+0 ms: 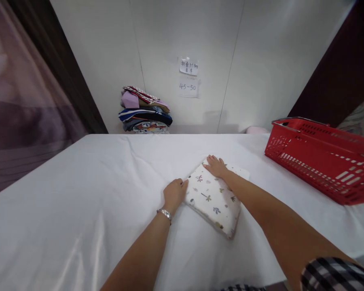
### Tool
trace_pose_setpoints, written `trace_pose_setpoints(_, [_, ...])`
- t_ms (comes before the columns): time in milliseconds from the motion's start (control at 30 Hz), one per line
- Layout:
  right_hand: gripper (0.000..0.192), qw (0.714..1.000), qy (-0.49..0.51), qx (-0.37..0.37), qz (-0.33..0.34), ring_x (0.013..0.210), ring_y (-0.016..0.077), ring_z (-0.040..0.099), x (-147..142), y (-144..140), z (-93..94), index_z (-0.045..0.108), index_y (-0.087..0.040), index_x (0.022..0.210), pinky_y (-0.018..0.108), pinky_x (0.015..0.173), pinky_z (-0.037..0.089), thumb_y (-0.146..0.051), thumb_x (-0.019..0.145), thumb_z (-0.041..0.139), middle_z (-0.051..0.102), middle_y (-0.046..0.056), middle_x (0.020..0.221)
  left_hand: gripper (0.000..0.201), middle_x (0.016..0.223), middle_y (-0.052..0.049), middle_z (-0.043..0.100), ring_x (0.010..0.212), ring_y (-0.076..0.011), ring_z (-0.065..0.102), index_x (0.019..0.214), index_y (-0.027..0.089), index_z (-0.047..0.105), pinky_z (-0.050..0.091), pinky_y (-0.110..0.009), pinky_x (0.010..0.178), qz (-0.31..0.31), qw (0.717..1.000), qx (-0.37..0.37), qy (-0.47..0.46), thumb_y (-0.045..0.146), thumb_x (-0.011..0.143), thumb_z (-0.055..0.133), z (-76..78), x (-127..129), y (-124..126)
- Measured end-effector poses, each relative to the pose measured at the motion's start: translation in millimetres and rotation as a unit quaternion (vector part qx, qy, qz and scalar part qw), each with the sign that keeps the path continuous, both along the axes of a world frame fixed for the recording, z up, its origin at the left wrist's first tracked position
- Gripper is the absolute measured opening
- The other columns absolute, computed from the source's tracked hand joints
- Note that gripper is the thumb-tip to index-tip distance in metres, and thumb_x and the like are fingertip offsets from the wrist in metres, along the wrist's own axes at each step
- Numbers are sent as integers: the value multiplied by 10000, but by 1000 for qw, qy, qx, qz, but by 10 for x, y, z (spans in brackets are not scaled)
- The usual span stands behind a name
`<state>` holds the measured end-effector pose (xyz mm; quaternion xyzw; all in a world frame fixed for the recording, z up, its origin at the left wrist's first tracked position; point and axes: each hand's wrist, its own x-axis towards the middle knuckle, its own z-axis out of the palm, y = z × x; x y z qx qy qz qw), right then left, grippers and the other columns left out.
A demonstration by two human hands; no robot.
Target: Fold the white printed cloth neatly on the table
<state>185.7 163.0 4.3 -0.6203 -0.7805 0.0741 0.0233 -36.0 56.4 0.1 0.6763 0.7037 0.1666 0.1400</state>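
Observation:
A folded white cloth (pixel 210 198) with a small plant print lies at an angle on the white-covered table. My left hand (pixel 173 195), with a silver bracelet at the wrist, is closed at the cloth's left corner, its thumb and curled fingers on the edge. My right hand (pixel 216 166) rests flat on the upper part of the cloth, fingers stretched out. The right forearm covers part of the cloth's right side. Several layers show along the lower edge.
A red plastic basket (pixel 318 161) with metal handles stands at the table's right. Behind the far edge is a stack of folded fabrics (pixel 145 111). Two paper signs (pixel 189 87) hang on the wall. The white table cover (pixel 79 194) has wrinkles. A curtain (pixel 24 101) hangs at the left.

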Motion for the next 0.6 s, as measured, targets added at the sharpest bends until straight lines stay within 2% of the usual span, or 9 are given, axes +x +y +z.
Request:
trace_pose_setpoints(133, [559, 1000, 10, 1, -12, 1393, 241, 131, -32, -92, 63, 327, -196, 1385, 477, 1092, 119, -498, 918, 271, 199, 83, 1519, 409, 834, -45, 665, 773, -177, 592, 765, 203, 610, 336, -264, 613, -5, 1000, 2, -1, 475, 906, 338, -4, 2, -10])
trace_pose_setpoints(400, [603, 999, 42, -3, -10, 1397, 248, 112, -116, -606, -12, 281, -166, 1411, 472, 1099, 104, -506, 914, 261, 178, 105, 1521, 497, 814, -61, 669, 762, -186, 600, 764, 191, 624, 363, -277, 627, -2, 1000, 14, -17, 441, 941, 233, -1, 6, -25])
trace_pose_setpoints(500, [615, 999, 46, 6, -7, 1399, 252, 99, -147, -639, 12, 243, -159, 1426, 480, 1096, 111, -507, 919, 224, 165, 103, 1525, 518, 836, -74, 675, 785, -194, 604, 795, 182, 637, 373, -284, 639, 6, 1000, 10, -23, 425, 947, 206, 21, -3, -39])
trace_pose_setpoints(600, [562, 999, 43, 9, -18, 1391, 258, 130, -220, -563, 45, 296, -181, 1396, 482, 1077, 164, -479, 925, 224, 210, 98, 1513, 497, 841, -71, 675, 781, -195, 603, 785, 184, 636, 373, -286, 628, 2, 1000, 14, -25, 412, 945, 224, 19, -18, -65])
